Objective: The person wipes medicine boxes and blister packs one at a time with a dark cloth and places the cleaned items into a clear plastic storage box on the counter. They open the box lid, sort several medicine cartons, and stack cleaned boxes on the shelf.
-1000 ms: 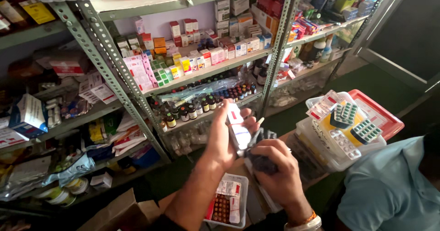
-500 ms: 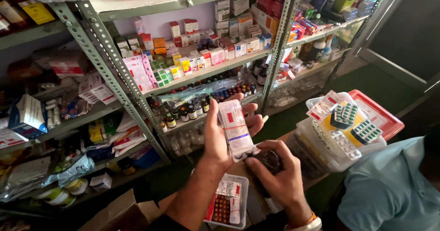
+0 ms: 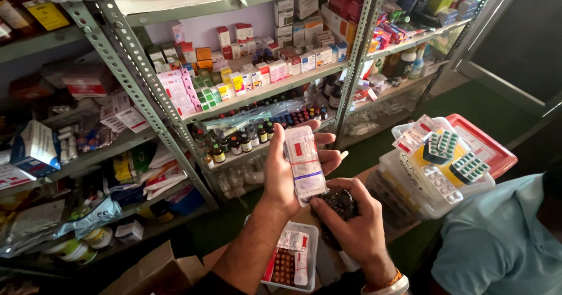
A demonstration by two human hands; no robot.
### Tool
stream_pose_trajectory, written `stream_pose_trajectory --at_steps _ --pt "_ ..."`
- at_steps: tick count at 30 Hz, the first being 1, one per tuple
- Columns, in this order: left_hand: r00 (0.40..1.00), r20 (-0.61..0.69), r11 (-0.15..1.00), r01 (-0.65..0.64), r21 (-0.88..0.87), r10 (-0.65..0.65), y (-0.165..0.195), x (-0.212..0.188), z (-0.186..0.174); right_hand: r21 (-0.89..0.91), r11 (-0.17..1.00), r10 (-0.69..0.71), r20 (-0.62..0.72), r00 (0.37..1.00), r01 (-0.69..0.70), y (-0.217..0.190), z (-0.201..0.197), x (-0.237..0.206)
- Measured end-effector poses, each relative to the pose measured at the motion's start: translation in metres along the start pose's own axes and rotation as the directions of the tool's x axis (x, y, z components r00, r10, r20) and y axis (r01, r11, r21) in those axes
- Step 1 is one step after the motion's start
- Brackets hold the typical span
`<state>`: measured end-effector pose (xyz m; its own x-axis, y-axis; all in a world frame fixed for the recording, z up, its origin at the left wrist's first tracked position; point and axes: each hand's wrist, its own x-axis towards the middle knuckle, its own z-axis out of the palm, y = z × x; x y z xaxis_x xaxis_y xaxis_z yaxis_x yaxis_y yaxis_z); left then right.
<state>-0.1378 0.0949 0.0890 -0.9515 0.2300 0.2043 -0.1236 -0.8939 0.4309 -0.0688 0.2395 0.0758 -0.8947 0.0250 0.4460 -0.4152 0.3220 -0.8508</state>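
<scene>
The left hand point(image 3: 285, 175) grips a bundle of white blister strips point(image 3: 304, 161), held upright above the right hand point(image 3: 354, 227). The right hand is closed around a dark bundle point(image 3: 338, 204), thumb touching the strips' lower edge. Below both: a clear tray point(image 3: 293, 258).

We had grey slotted-steel shelves point(image 3: 275, 90) packed with small medicine boxes point(image 3: 257, 72) on the middle level, and a row of little dark bottles point(image 3: 246, 140) on the level below. Loose packets and leaflets point(image 3: 126, 113) sat on the left rack. On the green floor point(image 3: 486, 110) stood a cardboard box point(image 3: 152, 271), and nearby were clear plastic tubs point(image 3: 410, 183) stacked with blister strips point(image 3: 451, 154).
</scene>
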Motion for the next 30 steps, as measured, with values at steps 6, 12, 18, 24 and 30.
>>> stream_pose_trajectory --at_steps 6,12,18,24,30 --pt "0.999 0.027 0.999 0.026 -0.045 -0.025 -0.0024 0.0023 -0.0032 -0.012 1.0 -0.025 -0.023 0.999 0.024 0.0011 -0.0004 0.0002" --pt "0.999 0.019 0.999 0.032 -0.023 -0.031 -0.0033 0.0025 -0.006 -0.014 1.0 -0.028 -0.032 0.999 0.028 0.001 -0.0002 0.0001" --pt "0.999 0.031 0.999 0.043 -0.026 -0.042 -0.0045 0.0036 -0.0085 -0.017 1.0 0.017 -0.033 0.999 -0.018 0.0008 -0.0005 -0.0003" --pt "0.999 0.005 0.999 0.035 -0.029 -0.035 -0.0061 0.0035 -0.0077 -0.015 1.0 0.001 -0.039 0.999 -0.001 0.0031 -0.0004 -0.0005" --pt "0.999 -0.027 0.999 0.039 -0.024 -0.039 -0.0103 0.0047 -0.0026 -0.005 1.0 0.001 -0.053 0.999 -0.002 0.0059 -0.003 -0.0003"
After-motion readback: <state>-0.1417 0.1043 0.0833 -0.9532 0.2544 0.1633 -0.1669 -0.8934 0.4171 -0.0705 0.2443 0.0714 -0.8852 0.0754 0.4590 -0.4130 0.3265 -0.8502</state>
